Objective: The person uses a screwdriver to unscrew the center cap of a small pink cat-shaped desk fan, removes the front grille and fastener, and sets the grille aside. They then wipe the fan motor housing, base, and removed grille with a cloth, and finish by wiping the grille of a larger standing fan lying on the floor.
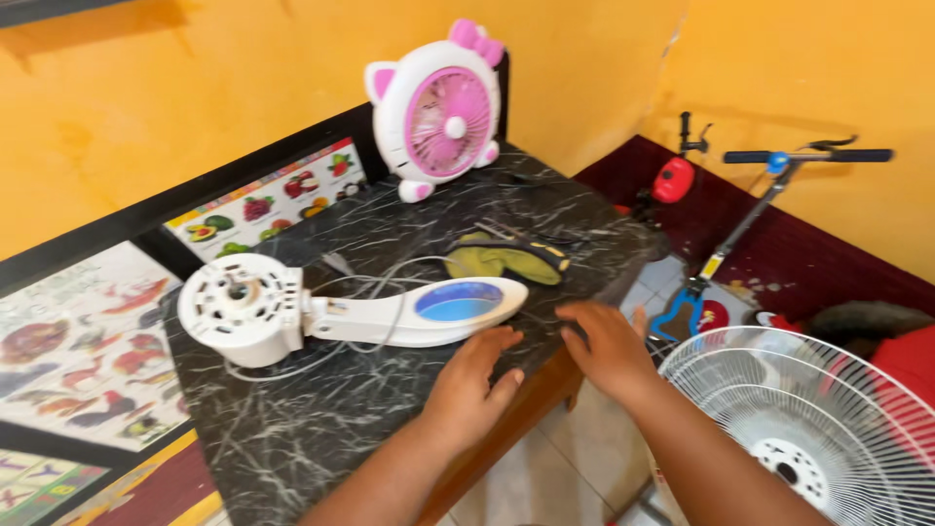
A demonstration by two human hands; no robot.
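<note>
Bright, warm, even light; soft shadows on the wall, slight motion blur throughout.

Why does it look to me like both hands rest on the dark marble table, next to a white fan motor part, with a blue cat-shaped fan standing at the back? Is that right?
Nearly. The head view shows the cat-shaped fan is pink and white, not blue. The rest holds: the left hand and right hand rest on the dark marble table, beside the white fan motor part.

Single head-worn view, close above and tilted down over the dark marble table (321, 429), toward the yellow wall (195, 88) behind.
</note>
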